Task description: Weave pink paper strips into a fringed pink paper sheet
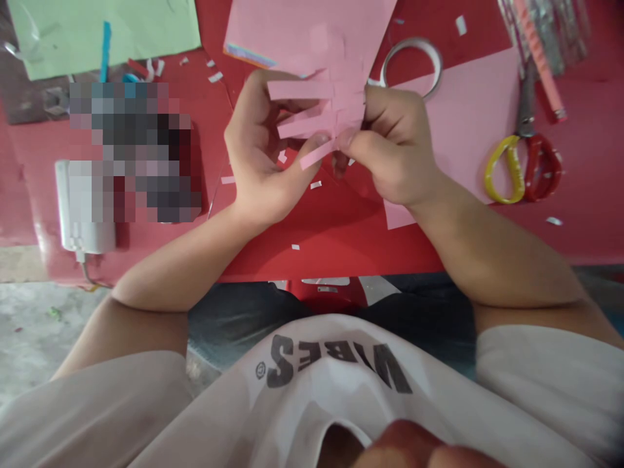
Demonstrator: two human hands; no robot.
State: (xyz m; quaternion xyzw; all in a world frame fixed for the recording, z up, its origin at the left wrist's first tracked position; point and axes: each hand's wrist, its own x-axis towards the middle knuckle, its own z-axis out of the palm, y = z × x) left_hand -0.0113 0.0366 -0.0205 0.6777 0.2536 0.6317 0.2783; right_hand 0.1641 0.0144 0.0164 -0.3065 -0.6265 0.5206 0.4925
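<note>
1. Head view, left hand [258, 149]: the fingers curl behind the cut strips of a fringed pink paper sheet [312, 32], and the thumb presses on them from the front. The hand is closed on the paper.
2. Right hand [394, 146]: the thumb and forefinger pinch the same sheet at its lower edge. Both hands stand together, just beside each other, with the strips between them.
3. Sheet location: held up in both hands above a red tabletop [312, 244], with its uncut upper part reaching away from the person.
4. Right of the hands: a second pink paper sheet [468, 117] lies flat on the tabletop. A tape roll [412, 65] sits near the right hand, partly behind it. Scissors [524, 169] with yellow and red handles lie farther right, blades pointing away.
5. Left of the hands: a green paper sheet [97, 36] and a white plug adapter [82, 208] with a cord (a pixelated patch [131, 153] beside it hides whatever lies there).
6. Small paper scraps [314, 185] lie scattered around the hands.
</note>
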